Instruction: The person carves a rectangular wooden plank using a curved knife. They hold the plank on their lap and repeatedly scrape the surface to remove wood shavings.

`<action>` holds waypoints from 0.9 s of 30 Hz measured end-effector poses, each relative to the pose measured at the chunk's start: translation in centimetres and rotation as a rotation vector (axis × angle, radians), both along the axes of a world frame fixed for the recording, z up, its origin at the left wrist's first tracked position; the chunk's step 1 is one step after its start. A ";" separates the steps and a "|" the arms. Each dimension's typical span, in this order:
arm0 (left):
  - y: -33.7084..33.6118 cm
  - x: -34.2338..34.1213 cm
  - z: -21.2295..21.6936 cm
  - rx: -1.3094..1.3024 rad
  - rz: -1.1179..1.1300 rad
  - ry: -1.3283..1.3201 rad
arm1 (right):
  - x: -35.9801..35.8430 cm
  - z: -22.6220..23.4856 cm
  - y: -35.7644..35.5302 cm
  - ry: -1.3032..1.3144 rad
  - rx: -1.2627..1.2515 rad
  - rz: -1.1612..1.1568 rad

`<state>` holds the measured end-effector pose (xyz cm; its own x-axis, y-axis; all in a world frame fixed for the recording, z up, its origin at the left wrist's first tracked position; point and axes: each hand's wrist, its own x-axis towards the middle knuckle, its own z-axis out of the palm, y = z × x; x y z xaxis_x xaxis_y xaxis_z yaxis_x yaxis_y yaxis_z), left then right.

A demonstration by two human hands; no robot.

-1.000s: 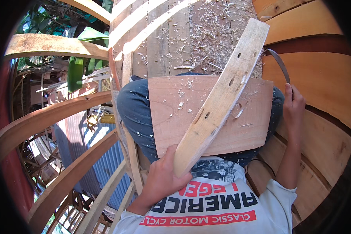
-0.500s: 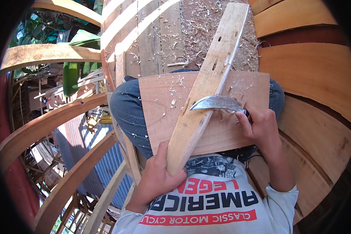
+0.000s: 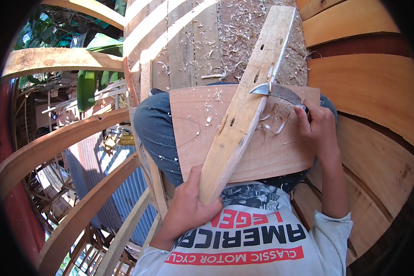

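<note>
My left hand [image 3: 188, 209] is closed around the near end of a long wooden plank [image 3: 235, 126], which slants away from my shirt toward the far right. Several dark slots run along the plank's upper face. My right hand [image 3: 318, 126] grips the handle of a curved knife [image 3: 283, 93], the handle mostly hidden by the fingers. Its blade lies across the plank's right edge, its tip pointing left. Beneath the plank, a flat wooden board [image 3: 187, 122] rests on my crossed legs, with curled shavings [image 3: 274, 124] next to the knife.
Shavings cover much of the slatted wooden floor [image 3: 179, 50] ahead. Curved wooden slats [image 3: 361, 92] rise along the right side. At the left are curved rails [image 3: 64, 140], with corrugated metal sheets [image 3: 129, 188] and green leaves [image 3: 85, 89] beyond them.
The knife and my right hand have moved farther away along the plank, toward the upper right. Fresh curled shavings show on the board beside the plank. My left hand keeps its hold.
</note>
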<state>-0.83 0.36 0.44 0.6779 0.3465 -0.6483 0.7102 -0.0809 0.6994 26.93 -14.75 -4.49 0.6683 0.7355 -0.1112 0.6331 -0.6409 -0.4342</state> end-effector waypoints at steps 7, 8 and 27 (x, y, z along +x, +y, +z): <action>0.0 -1.1 0.1 -0.133 0.006 0.058 | 6.0 -0.8 -0.6 -0.118 -0.012 -0.377; -0.1 -1.4 0.3 -0.177 0.003 0.082 | 6.2 -0.3 -0.7 -0.094 0.032 -0.354; 0.3 -1.3 -0.6 -0.170 0.000 -0.052 | -2.3 1.3 -0.8 0.044 0.029 0.094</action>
<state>-2.13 0.70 -0.20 0.7123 0.2350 -0.6614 0.6724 0.0421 0.7390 24.67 -15.55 -3.18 0.5912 0.7980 -0.1169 0.6695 -0.5664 -0.4805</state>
